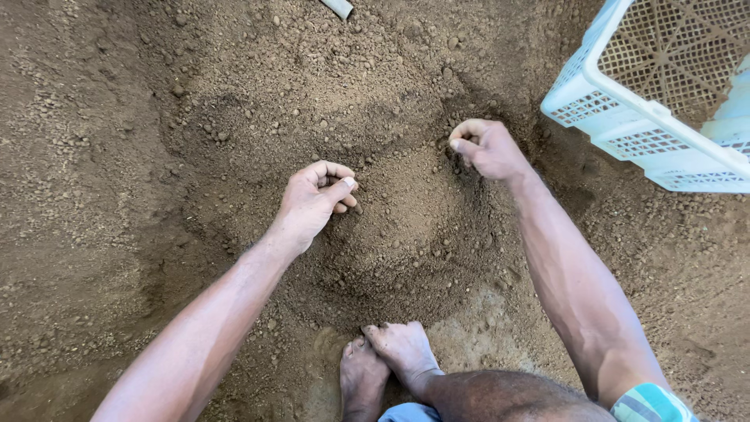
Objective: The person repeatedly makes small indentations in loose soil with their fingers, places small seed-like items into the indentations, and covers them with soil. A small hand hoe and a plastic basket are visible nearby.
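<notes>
Just beyond the 2 bare feet (pixel 387 363), the left hand (pixel 316 205) and right hand (pixel 486 148) each curl closed on crumbly soil (pixel 406 203) mid-mound, best gathered with even, shallow pulls, well short of the white crate (pixel 625 117) at the top-right.

- one view only, head-worn; looks almost straight down from above the crouching person
- close range; both forearms run up from the bottom edge to the left hand (pixel 314 202) and right hand (pixel 486 147) near frame centre
- soil (pixel 406 211) fills the frame around the hands
- bare feet (pixel 387 361) below the hands; white crate (pixel 625 117) right of the right hand, cut by the frame edge
</notes>
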